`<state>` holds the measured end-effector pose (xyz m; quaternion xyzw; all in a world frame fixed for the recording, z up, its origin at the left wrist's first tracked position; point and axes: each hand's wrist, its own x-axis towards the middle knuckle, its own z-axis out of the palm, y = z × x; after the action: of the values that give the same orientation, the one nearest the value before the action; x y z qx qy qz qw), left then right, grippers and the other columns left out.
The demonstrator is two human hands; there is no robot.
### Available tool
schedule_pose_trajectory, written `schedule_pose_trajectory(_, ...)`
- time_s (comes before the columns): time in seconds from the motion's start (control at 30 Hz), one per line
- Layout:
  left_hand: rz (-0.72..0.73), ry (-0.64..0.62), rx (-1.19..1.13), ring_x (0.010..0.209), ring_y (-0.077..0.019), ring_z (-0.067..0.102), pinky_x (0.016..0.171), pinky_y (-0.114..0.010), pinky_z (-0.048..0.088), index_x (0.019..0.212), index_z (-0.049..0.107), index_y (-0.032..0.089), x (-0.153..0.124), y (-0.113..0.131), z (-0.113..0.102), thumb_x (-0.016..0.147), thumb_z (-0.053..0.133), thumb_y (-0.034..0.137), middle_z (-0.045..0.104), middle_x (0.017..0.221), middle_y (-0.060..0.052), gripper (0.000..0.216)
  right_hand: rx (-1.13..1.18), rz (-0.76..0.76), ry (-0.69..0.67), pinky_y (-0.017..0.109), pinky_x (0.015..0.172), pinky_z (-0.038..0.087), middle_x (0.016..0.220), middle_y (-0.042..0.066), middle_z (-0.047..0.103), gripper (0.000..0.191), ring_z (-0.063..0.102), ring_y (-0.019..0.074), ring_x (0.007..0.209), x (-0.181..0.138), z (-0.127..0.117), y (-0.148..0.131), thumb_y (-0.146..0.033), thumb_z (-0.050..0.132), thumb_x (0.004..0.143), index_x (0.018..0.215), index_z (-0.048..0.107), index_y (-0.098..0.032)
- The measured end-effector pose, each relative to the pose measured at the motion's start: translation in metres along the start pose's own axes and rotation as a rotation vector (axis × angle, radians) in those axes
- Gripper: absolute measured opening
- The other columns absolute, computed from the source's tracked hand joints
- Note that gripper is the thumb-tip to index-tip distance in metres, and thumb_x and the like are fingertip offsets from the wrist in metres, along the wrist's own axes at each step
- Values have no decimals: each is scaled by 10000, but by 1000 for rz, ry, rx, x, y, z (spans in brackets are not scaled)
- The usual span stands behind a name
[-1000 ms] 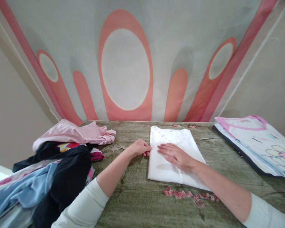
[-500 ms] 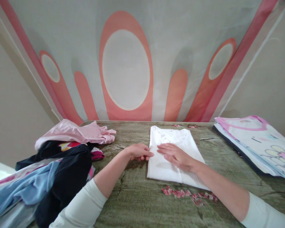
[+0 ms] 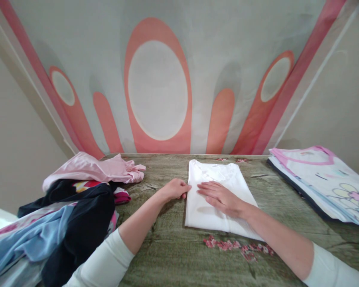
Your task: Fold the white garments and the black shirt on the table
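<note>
one folded white garment [image 3: 202, 215] is laid flat on one wood-patterned surface [image 3: 155, 255], between one heap and one stack; its neckline is directed toward the far edge. two hands are applied to it. the left hand [image 3: 174, 190] is positioned at the left edge of the garment, with its fingers [image 3: 184, 189] curled; whether the fabric is pinched between them cannot be determined. the right hand [image 3: 221, 198] is laid palm down on the upper face of the garment; its fingers are extended and nothing is gripped by them. both forearms are covered in part by two white sleeves [image 3: 107, 259].

at the left, one heap of loose clothes [image 3: 77, 215] is piled. one pink garment [image 3: 92, 167] is placed at its far end; one light blue garment [image 3: 44, 227] and black fabric [image 3: 89, 223] are exposed nearer. the total count in the heap cannot be established. at the right, one stack of folded clothes [image 3: 306, 195] is set well apart from the hands. its top is formed by one white garment with pink trim [image 3: 323, 175], printed with flowers. one large blossom print [image 3: 227, 244] is shown below the folded garment, and two small ones [image 3: 242, 160] near the far edge.
</note>
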<state>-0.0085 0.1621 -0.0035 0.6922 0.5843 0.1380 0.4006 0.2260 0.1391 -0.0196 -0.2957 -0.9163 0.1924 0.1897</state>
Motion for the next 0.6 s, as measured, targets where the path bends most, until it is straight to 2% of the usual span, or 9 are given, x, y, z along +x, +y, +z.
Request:
schedule_pose_trajectory(0.13,23,20,-53,417,-72,386,416,-195,277,607,617,133,7,-5,4,680,570,432,535,496,23,311,14,-6,5,484,1064,204,1377,37,429,424,348,219,1281,0,0,0,-448,313,931,1301,458,-300)
schedule_pose_trajectory(0.4,-7,67,68,396,-82,390,405,-205,243,503,607,136,7,-4,6,645,572,331,456,381,33,244,4,-3,-2,482,1064,207,1376,35,431,426,345,216,1284,0,-1,-2,-448,320,930,1308,449,-298)
schedule_pose_trajectory(0.47,-2,54,64,403,-81,392,407,-205,248,513,615,135,6,-5,4,651,584,356,479,398,28,262,-2,-7,-4,482,1064,208,1373,40,434,425,346,218,1283,0,-1,-2,-441,325,930,1307,451,-293)
schedule_pose_trajectory(0.6,8,-23,-56,414,-64,392,409,-195,265,597,635,126,8,-6,1,674,591,510,581,525,3,394,14,-18,9,489,1061,214,1368,39,441,421,363,223,1271,0,-1,-2,-444,335,926,1302,457,-299)
